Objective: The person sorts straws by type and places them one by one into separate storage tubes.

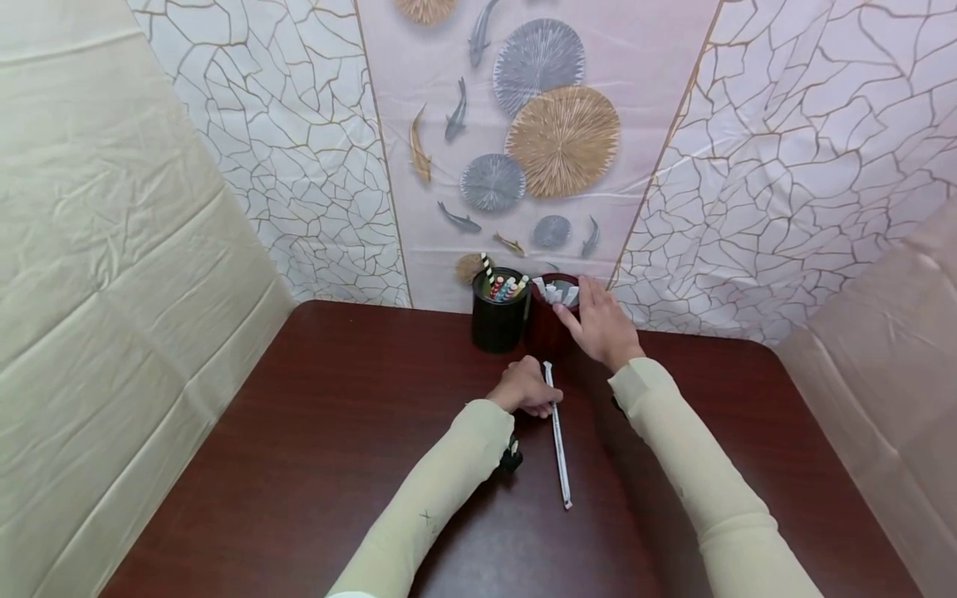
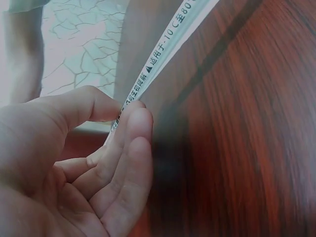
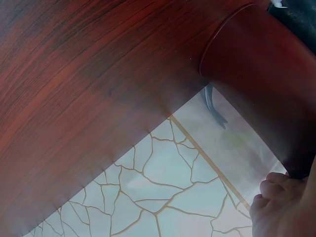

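Observation:
Between thumb and fingers, my left hand (image 1: 527,388) pinches a straw in a printed white paper wrapper (image 1: 560,457). The straw slants toward the front of the table, and dark lettering runs along its wrapper in the left wrist view. My right hand (image 1: 601,322) holds a dark red cup (image 1: 544,330) by the rim, thumb at the front and fingers along the right side. White wrapped ends (image 1: 555,292) show inside that cup. Right beside it on the left stands a black cup (image 1: 497,326) with several coloured and striped paper straws (image 1: 504,287).
Both cups stand at the back of the dark brown wooden table (image 1: 314,415), close to a wall covering (image 1: 434,232) patterned with fish and round leaves. Beige cloth (image 1: 97,291) hangs along the left side, and more covers the right.

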`<state>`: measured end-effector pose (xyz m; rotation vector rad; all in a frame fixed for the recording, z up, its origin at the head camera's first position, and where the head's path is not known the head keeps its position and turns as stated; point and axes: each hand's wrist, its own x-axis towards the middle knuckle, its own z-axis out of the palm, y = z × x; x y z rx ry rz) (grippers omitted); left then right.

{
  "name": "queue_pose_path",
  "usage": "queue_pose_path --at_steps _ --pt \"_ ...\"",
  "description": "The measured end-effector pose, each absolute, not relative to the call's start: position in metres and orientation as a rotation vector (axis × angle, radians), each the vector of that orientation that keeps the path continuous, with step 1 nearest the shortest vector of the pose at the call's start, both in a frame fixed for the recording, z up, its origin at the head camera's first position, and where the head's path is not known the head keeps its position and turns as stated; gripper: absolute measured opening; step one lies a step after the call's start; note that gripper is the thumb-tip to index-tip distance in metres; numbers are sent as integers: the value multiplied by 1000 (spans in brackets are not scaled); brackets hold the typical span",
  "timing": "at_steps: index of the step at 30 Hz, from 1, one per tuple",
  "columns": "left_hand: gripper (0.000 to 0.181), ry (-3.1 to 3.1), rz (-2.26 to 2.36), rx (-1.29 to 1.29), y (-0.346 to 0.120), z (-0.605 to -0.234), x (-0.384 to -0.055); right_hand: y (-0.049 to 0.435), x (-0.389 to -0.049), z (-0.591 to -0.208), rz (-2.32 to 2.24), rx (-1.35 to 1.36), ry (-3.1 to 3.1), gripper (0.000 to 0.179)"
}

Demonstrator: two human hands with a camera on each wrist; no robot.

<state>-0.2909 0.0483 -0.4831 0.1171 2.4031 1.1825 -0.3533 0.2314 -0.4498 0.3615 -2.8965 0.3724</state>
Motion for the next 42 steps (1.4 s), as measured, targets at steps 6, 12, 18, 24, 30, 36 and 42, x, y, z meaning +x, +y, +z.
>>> queue_pose_path --at_steps 6,12,18,24,30,36,42 --pt "32 2436 1166 157 26 -474 -291 232 -355 -447 370 368 -2892 91" --pt "31 2476 1146 191 2 -468 -288 231 -356 -446 368 367 -2894 90" --pt "29 2522 1133 237 -20 -452 -287 231 -356 -445 373 376 -2902 92" --pt "29 2587 1069 336 -32 -422 -289 233 -357 -445 370 362 -2913 93" --pt "29 2662 974 429 -40 -380 -290 232 -355 -445 368 360 -2918 92" --pt "28 2752 961 560 -49 -338 -295 233 -355 -447 364 366 -2909 91" --pt "24 2898 956 640 -59 -301 -302 232 -354 -447 359 374 -2910 90"
